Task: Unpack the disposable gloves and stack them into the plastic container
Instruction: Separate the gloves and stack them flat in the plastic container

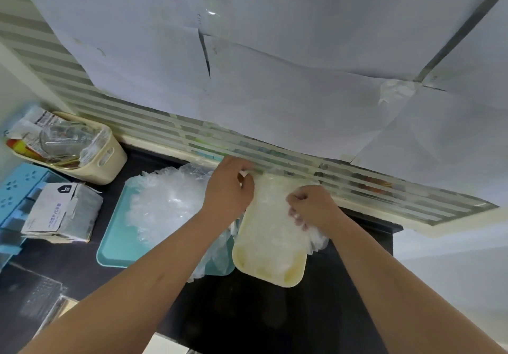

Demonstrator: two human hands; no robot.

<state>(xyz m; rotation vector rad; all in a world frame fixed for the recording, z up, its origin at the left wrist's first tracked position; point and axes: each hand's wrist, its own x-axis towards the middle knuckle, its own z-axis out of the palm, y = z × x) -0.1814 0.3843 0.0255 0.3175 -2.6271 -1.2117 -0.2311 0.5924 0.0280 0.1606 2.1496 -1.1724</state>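
Both left hand (228,186) and right hand (312,205) pinch gloves (272,219) inside the cream container (291,281); glove pile (165,202) tops teal tray (115,243).

We are looking forward and down from head height through one wide-angle camera, close over the dark counter (247,312). The left hand (228,189) and right hand (312,205) are sitting mid-frame, below the papered wall (275,51).

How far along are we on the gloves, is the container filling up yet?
Done: the glove box is open and the cream container already holds a layer of stacked gloves. In hand: the left hand and right hand both appear to grip those gloves at the container's far end and right side. Left: a loose pile sits on the teal tray.
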